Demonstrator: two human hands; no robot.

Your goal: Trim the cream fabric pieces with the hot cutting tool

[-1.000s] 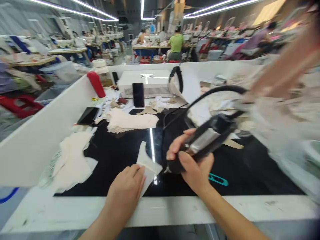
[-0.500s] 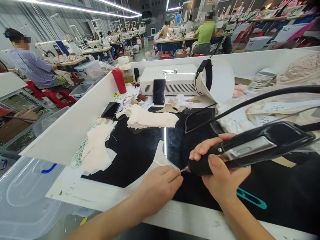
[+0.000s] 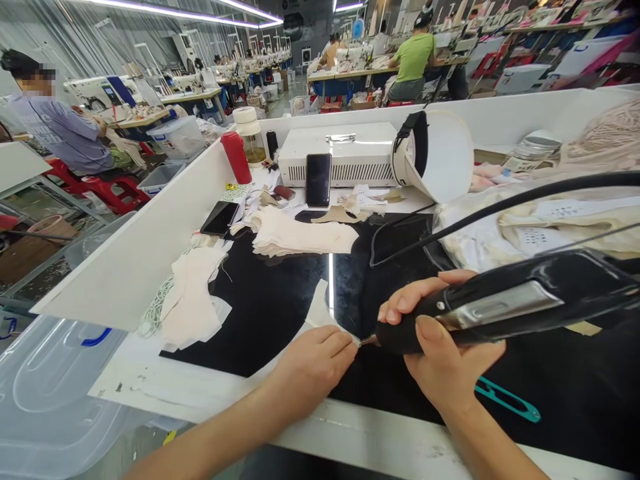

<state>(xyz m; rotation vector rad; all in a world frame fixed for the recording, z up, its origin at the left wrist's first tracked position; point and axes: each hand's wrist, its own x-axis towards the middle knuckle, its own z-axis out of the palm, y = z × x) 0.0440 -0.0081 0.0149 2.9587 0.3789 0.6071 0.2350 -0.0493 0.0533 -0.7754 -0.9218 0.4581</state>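
My right hand (image 3: pixel 440 347) is wrapped round a black and silver corded cutting tool (image 3: pixel 500 307), whose tip touches the edge of a small white fabric piece (image 3: pixel 323 308). My left hand (image 3: pixel 313 367) lies on that piece with its fingers pinched at the fabric's edge, right beside the tool's tip. The fabric rests on the black glossy work surface (image 3: pixel 270 307).
A stack of cream fabric pieces (image 3: pixel 295 237) and a looser pile (image 3: pixel 190 300) lie on the left. Teal snips (image 3: pixel 505 399) sit to the right. At the back stand a white box (image 3: pixel 340 160), phones (image 3: pixel 319 179), a red bottle (image 3: pixel 237 157). A person sits far left.
The view swung left and steadied. My left hand slid right along the fabric to the tool's tip, and my right hand brought the tool down to the fabric's edge.
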